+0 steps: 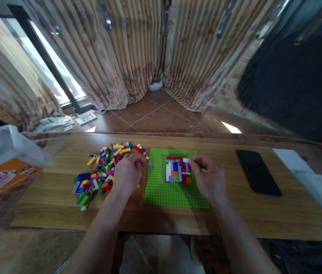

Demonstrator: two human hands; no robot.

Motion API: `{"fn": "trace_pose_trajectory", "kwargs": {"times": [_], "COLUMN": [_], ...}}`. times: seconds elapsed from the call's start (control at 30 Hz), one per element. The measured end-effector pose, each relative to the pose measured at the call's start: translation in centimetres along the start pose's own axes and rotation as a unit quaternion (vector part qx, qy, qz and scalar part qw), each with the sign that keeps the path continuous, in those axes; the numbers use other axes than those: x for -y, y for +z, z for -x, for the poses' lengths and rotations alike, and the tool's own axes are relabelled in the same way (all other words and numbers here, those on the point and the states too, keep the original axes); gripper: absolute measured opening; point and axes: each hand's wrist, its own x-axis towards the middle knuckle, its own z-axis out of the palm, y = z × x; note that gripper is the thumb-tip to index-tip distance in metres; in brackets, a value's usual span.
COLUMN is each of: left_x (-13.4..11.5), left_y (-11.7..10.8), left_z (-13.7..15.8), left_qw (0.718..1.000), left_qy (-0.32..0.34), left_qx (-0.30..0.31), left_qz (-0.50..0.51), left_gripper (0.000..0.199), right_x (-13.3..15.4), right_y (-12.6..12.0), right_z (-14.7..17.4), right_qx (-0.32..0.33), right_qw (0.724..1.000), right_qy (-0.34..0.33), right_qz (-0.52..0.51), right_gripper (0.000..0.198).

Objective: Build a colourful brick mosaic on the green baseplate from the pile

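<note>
A green baseplate [161,196] lies on the wooden table, bearing a low square build of toy bricks [175,166] in red, white, blue, orange and purple. At the build's upper right corner, my right hand [209,177] pinches a small white brick [186,160] between thumb and fingertips. My left hand [127,172] is over the right side of a loose pile of toy bricks [104,173], left of the baseplate. Its fingers are curled, with a small purple brick [137,161] at the fingertips. The hand hides part of the pile.
A black phone [258,172] lies on the table [229,148] to the right, with white paper [300,173] beyond it. A clear plastic box [12,152] with an orange label stands at the left. Striped curtains [138,57] hang behind the tiled floor [155,118].
</note>
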Motion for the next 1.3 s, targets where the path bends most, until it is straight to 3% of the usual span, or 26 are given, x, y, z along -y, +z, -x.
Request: {"fn": "trace_pose_trajectory", "kwargs": {"times": [0.17,0.33,0.6,0.87,1.3], "left_x": [0.0,-0.8,-3.6,-4.4,-4.3], "left_y": [-0.3,0.3,2.4,3.0,3.5], "left_z": [0.0,0.1,1.5,1.6,1.7], "left_qw": [1.0,0.992,0.978,0.969,0.966], "left_qy": [0.002,0.063,0.092,0.061,0.062], "left_qx": [-0.01,-0.038,0.028,0.126,0.123], "left_qz": [0.009,0.103,0.186,0.203,0.221], "left_gripper": [0.03,0.022,0.022,0.038,0.044], "right_x": [-0.7,-0.9,-0.8,-0.9,-1.6], "right_y": [0.1,0.9,2.8,3.6,4.5], "right_z": [0.0,0.3,-0.2,-0.6,-1.0], "right_qx": [0.011,0.015,0.015,0.015,0.023], "right_qw": [1.0,0.999,0.997,0.996,0.992], "right_qy": [-0.013,-0.005,-0.002,0.003,0.018], "right_qz": [0.02,-0.031,-0.071,-0.093,-0.124], "right_gripper": [0.025,0.024,0.018,0.016,0.016]}}
